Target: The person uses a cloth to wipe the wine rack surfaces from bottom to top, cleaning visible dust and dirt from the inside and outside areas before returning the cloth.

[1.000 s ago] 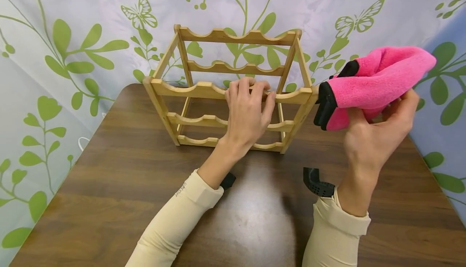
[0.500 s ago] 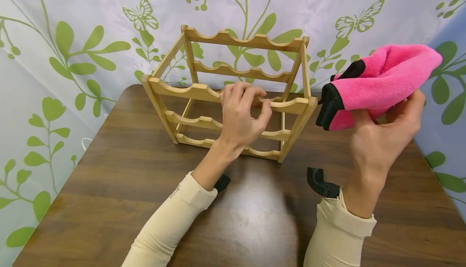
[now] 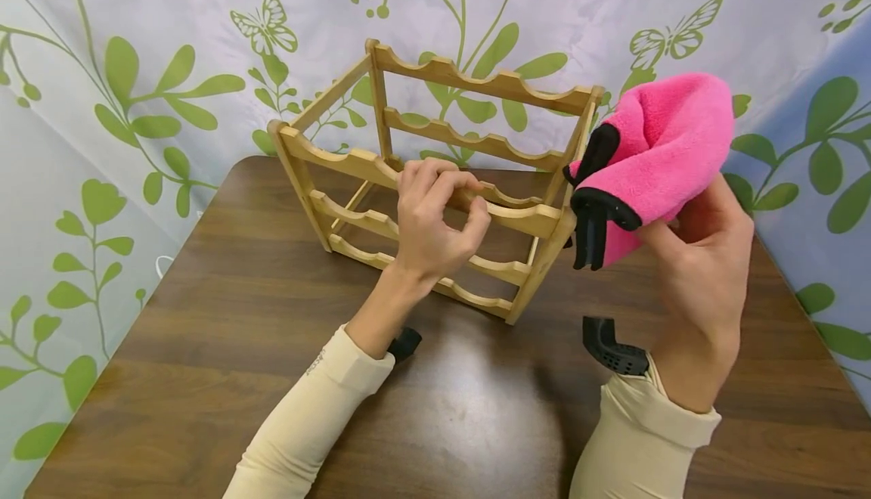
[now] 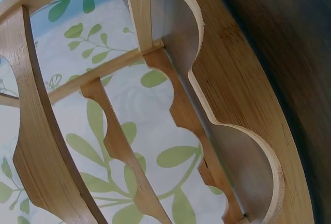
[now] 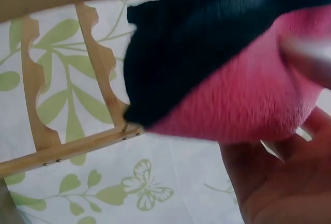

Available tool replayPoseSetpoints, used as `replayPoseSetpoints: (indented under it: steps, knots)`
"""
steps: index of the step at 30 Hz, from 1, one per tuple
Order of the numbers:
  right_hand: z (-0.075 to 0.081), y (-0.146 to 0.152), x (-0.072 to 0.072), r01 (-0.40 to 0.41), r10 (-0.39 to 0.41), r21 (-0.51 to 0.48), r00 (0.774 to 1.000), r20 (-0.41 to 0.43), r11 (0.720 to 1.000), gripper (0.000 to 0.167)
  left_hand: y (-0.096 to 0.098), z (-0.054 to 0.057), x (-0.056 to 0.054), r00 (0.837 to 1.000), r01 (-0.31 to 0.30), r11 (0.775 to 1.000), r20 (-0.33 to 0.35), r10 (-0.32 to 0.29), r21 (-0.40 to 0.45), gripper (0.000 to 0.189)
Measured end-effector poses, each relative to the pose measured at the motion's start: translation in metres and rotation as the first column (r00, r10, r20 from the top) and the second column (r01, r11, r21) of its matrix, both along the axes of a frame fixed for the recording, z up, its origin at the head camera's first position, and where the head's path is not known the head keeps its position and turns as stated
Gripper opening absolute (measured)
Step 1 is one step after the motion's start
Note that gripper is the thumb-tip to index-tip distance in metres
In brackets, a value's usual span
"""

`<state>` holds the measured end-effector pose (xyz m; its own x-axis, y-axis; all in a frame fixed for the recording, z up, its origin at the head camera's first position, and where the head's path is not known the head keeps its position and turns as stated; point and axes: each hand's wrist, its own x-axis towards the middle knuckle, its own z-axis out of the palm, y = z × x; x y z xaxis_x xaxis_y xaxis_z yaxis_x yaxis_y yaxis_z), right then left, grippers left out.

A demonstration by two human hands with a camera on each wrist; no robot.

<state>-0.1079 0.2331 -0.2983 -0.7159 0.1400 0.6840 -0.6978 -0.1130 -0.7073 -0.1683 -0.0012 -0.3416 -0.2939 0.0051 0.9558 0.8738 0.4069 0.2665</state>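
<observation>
A light wooden wine rack (image 3: 367, 165) with scalloped rails stands turned at an angle on the table. My left hand (image 3: 435, 219) grips its front top rail near the middle, fingers curled over the wood. Scalloped rails (image 4: 232, 69) fill the left wrist view, where the hand is out of sight. At the rack's right end, my right hand (image 3: 708, 272) holds a folded pink plush cloth (image 3: 680, 151) with black edging, thumb on the near side. In the right wrist view the cloth (image 5: 222, 100) covers part of the rack, and its black edge hangs close to the wood; contact cannot be told.
The brown wooden table (image 3: 170, 348) extends in front and to both sides of the rack. A pale curtain (image 3: 184, 0) with green leaves and butterflies hangs close behind. Black wrist mounts (image 3: 612, 348) stick out near both cuffs.
The rack has turned, its right front corner swinging toward me and its back shifting right, with my left hand on the rail. My right hand has brought the pink cloth left, beside the rack.
</observation>
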Motion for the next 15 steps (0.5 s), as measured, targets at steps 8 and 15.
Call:
replayPoseSetpoints:
  steps: [8,15]
  knots:
    - [0.006,-0.010,0.002,-0.006,0.000,0.182,1.000,0.030,0.983,0.059,-0.009,0.001,0.000,0.998,0.056,0.998,0.006,-0.056,0.037,0.009]
    - [-0.003,-0.013,-0.008,0.222,-0.229,0.326,0.973,-0.018,0.919,0.062,-0.014,-0.002,-0.001,0.997,0.071,0.995,-0.019,-0.070,0.075,0.010]
